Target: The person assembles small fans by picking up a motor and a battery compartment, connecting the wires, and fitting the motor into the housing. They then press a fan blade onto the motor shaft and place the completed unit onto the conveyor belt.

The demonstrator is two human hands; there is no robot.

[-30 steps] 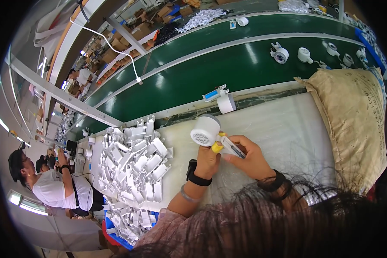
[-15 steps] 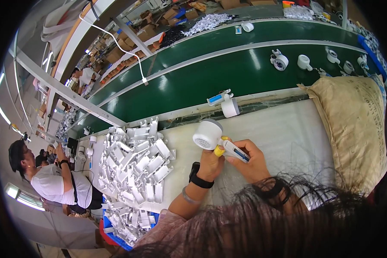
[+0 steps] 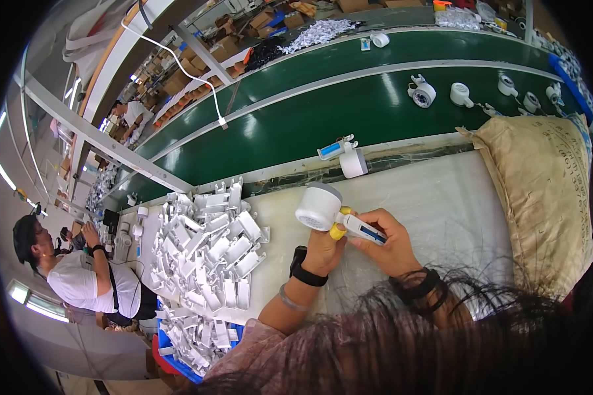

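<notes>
Between my hands is a white lamp-like unit (image 3: 319,207) with a round, grey-rimmed head and a slim body showing a dark blue strip. My left hand (image 3: 325,253), with yellow covers on its fingertips, is closed at the joint just under the head. My right hand (image 3: 390,242) pinches the slim body from the right side. Just beyond them, a similar unit (image 3: 353,163) with a blue strip rests at the bench's far edge. A heap of white plastic housings (image 3: 207,247) lies to the left of my left hand.
A green conveyor belt (image 3: 290,115) runs behind the bench, carrying several similar units (image 3: 422,93) at the right. A large brown sack (image 3: 540,197) stands on the right. More housings fill a blue bin (image 3: 171,349) at lower left. A co-worker in white (image 3: 85,283) is at the far left.
The held unit has turned slightly, its perforated face now less visible, and its slim body has shifted a little right. Units on the belt at the right have drifted left.
</notes>
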